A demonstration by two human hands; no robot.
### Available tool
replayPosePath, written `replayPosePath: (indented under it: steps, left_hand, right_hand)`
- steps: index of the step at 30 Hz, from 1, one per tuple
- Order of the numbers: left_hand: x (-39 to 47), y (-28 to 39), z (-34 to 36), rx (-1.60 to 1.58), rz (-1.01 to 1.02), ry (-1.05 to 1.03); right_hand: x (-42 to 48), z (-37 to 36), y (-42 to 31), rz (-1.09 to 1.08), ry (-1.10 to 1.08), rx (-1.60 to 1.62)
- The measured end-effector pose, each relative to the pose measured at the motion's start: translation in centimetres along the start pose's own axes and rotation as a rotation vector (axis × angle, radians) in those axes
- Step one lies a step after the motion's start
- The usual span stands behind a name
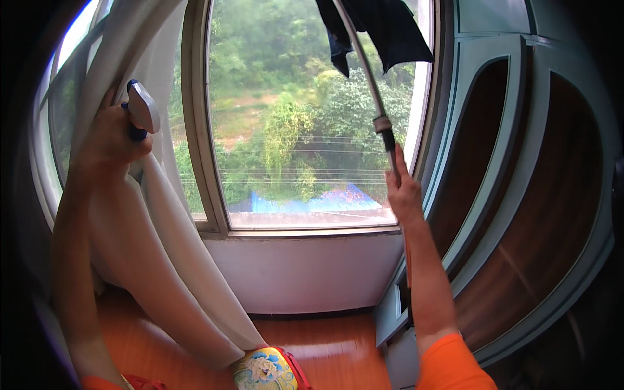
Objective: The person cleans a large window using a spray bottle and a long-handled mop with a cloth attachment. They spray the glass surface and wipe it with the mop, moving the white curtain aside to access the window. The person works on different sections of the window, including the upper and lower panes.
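Observation:
My left hand [114, 134] is raised at the left, its fingers closed around a grey-and-blue plastic handheld tool [143, 108]; its exact kind is unclear. A long pale curtain [165, 243] hangs directly behind that hand, and I cannot tell whether they touch. At the right, my right hand [405, 195] grips a metal pole [363, 61] near a dark sleeve and a light collar. Dark cloth [390, 31] with pointed corners hangs from the top of the pole, partly cut off by the picture's upper edge. Behind it is a large window [282, 107].
Tall light-blue cabinets [529, 146] with dark panels line the right side. A flower-patterned yellow case [265, 370] with a red edge sits on the reddish wooden floor [331, 341], at the curtain's hem. Below the window runs a white wall [312, 273].

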State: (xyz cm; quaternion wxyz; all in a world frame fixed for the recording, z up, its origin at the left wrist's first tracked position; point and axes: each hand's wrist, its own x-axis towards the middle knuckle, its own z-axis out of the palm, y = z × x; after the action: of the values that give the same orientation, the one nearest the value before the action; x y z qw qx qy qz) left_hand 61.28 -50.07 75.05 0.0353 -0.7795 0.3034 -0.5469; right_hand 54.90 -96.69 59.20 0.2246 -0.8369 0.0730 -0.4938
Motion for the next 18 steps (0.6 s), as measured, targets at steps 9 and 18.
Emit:
replayPosePath:
  steps: [9,18]
  left_hand:
    - [1.4,1.2,-0.4,-0.223,-0.177,-0.233]
    - [1.9,2.2,-1.3,-0.069,-0.089,-0.190]
  right_hand:
    - [-28.9,2.0,9.8,0.163,-0.256,0.140]
    - [-48.9,0.1,11.3,0.382,-0.529,0.030]
